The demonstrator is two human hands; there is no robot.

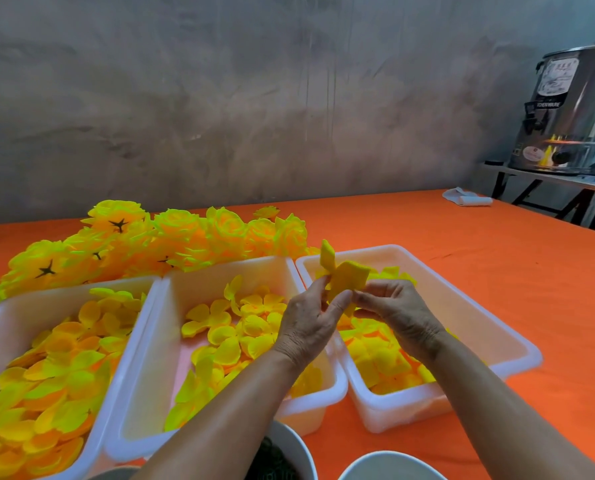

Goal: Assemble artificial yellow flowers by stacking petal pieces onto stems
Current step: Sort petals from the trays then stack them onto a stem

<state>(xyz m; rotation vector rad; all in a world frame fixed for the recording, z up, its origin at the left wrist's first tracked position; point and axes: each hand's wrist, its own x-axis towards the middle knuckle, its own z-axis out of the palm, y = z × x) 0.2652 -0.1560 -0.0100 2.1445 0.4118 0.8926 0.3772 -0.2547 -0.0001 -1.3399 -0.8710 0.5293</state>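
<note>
A yellow petal piece point(344, 277) is held up above the gap between the middle tray point(171, 341) and the right tray point(479, 320). My left hand point(309, 323) pinches its lower left side, and my right hand point(396, 310) pinches it from the right. No stem can be made out between the fingers. All three white trays hold loose yellow petal pieces; the left tray point(29, 303) is the fullest. A heap of finished yellow flowers point(157, 244) lies on the orange table behind the trays.
Two white round containers sit at the near edge, one with dark contents point(289, 455) and one beside it point(389, 465). A white cloth point(465, 199) lies at the far right of the orange table point(496, 258). A steel urn point(573, 109) stands on a side table.
</note>
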